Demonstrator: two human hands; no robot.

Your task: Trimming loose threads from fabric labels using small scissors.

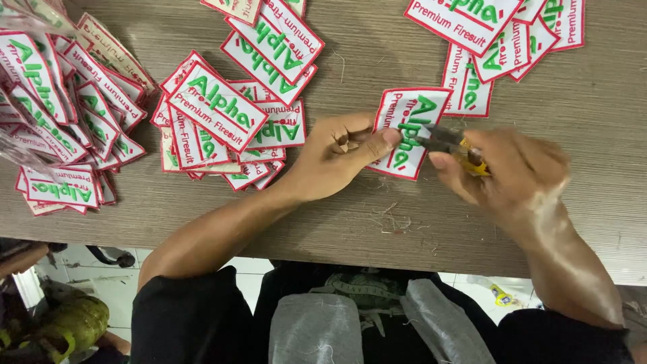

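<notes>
While my left hand (337, 158) pinches the white patch (408, 132) by its red-bordered edge, my right hand (502, 172) grips yellow-handled snips (450, 143), blades touching the patch between both hands. Beyond the left hand, patch piles (222, 114) lie on the wooden table (364, 216).

A small garment or embroidery workshop: a worn wooden worktable (377, 222) is strewn with loose stacks of identical embroidered patches (216, 111), white with red borders and green lettering, more of them heaped at the left edge (60, 108) and the far right corner (499, 34). Snipped thread ends (391, 219) litter the tabletop, and a tiled floor (114, 290) shows below its edge.
</notes>
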